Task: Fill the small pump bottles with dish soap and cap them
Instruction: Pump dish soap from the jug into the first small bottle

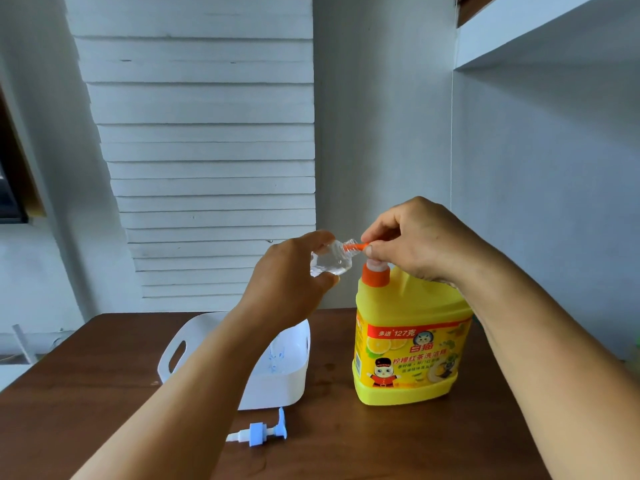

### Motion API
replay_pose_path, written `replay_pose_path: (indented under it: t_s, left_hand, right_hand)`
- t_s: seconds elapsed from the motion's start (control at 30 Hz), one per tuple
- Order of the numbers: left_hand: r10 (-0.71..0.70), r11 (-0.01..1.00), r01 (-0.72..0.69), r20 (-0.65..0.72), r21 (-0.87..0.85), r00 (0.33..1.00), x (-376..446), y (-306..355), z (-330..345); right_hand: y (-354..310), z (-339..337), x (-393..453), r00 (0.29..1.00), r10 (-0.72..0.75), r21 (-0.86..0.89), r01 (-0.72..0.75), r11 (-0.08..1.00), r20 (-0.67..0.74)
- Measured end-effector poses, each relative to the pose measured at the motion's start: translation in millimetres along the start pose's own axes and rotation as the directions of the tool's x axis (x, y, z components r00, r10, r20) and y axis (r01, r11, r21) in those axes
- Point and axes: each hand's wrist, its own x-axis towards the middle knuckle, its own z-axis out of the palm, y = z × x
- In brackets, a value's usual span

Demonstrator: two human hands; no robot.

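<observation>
- Filling step: the left hand [294, 268] grips a clear bottle [330, 259], tilted, mouth at the spout [356, 246] above the yellow jug [408, 341].
- The right hand [412, 237] has its fingers [372, 250] curled on the pump head.
- Next, judging by this: press steadily, mouth kept under the spout.
- The blue cap [258, 434] lies on the bench [346, 445], left of the jug.

A brown wooden table [346, 445] stands against pale walls [381, 133]; white slatted shutters [207, 133] hang behind, a shelf [554, 32] upper right.
</observation>
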Motion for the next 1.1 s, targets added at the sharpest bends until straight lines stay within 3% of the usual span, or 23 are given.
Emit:
replay_pose_path:
  t_s: [0.9, 1.1]
  left_hand:
    - [0.008, 0.996, -0.009, 0.013, 0.089, 1.0, 6.1, 3.5, 0.6]
    - [-0.007, 1.0, 0.007, -0.009, 0.026, 1.0, 4.8, 1.8, 1.4]
  right_hand:
    - [4.3, 6.0, 6.7, 1.0, -0.013, -0.036, 0.013, 0.999, 0.006]
    - [-0.7, -2.5, 10.5, 0.999, -0.009, -0.042, 0.011, 0.999, 0.041]
